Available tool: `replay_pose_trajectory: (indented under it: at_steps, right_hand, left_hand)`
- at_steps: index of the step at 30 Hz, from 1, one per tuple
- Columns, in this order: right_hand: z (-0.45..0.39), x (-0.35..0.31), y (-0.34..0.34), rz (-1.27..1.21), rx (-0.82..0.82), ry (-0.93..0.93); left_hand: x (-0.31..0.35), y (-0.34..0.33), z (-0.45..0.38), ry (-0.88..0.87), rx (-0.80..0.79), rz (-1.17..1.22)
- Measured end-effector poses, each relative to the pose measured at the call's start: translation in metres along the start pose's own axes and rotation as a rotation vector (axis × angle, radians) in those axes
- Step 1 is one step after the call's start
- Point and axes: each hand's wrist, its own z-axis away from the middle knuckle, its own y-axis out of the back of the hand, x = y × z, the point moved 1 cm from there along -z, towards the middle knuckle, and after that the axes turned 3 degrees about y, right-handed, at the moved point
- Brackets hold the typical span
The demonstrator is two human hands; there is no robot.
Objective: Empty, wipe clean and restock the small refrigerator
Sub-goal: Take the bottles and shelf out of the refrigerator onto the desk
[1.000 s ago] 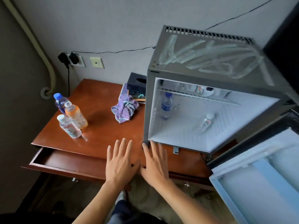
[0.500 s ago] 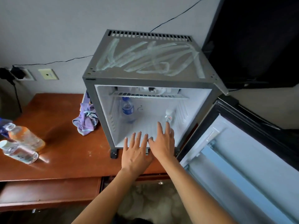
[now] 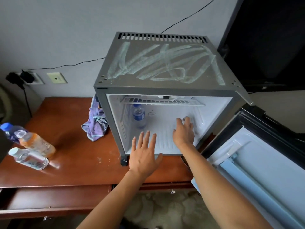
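The small grey refrigerator [image 3: 165,90] stands on the wooden desk [image 3: 74,162] with its door [image 3: 257,171] swung open to the right. Inside, a blue-capped water bottle [image 3: 139,115] stands at the back left under a wire shelf [image 3: 158,101]. My right hand [image 3: 183,131] reaches deep into the right side of the compartment, its fingers bent over the spot where a small clear bottle stood; the hand hides that bottle. My left hand [image 3: 145,156] hovers flat with spread fingers over the front lip of the fridge floor, holding nothing.
A crumpled purple cloth [image 3: 96,124] lies left of the fridge. Three bottles, blue-capped [image 3: 9,131], orange [image 3: 38,144] and clear [image 3: 29,158], lie at the desk's left. A drawer [image 3: 49,200] is pulled open below. A dark TV [image 3: 267,43] hangs at the upper right.
My view swung right and closer to the fridge. My right hand went from the front edge deep into the compartment, covering the small clear bottle. My left hand stayed near the front lip.
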Motion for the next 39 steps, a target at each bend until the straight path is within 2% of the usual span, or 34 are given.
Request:
replay_pose_trajectory:
  at_steps: [5,8,13,17,23,29,34,39]
  right_hand:
    - [0.023,-0.001,-0.003,0.048,-0.023,0.084]
    - [0.049,-0.017,0.011,-0.039,-0.024,0.188]
    - [0.092,-0.059,0.023,-0.258,-0.207,0.447]
    - [0.119,-0.114,0.015,-0.323,-0.294,0.675]
    - [0.127,-0.204,-0.011,-0.354,-0.268,0.879]
    - [0.110,-0.311,-0.052,-0.400,-0.253,0.907]
    - [0.082,-0.395,-0.073,-0.277,-0.204,0.906]
    - [0.055,-0.468,-0.099,-0.229,-0.247,0.908]
  left_hand:
    - [-0.016,0.008,0.013,0.027,0.056,0.062]
    - [-0.034,0.013,0.029,0.044,0.151,0.083]
    - [-0.079,0.020,0.063,0.183,0.352,0.153]
    - [-0.124,0.028,0.082,0.335,0.342,0.107]
    - [-0.195,0.035,0.106,0.537,0.305,0.049]
    - [-0.263,0.046,0.116,0.707,0.307,0.054]
    - [-0.313,0.049,0.112,0.791,0.316,0.067]
    - [-0.356,0.051,0.105,0.843,0.308,0.083]
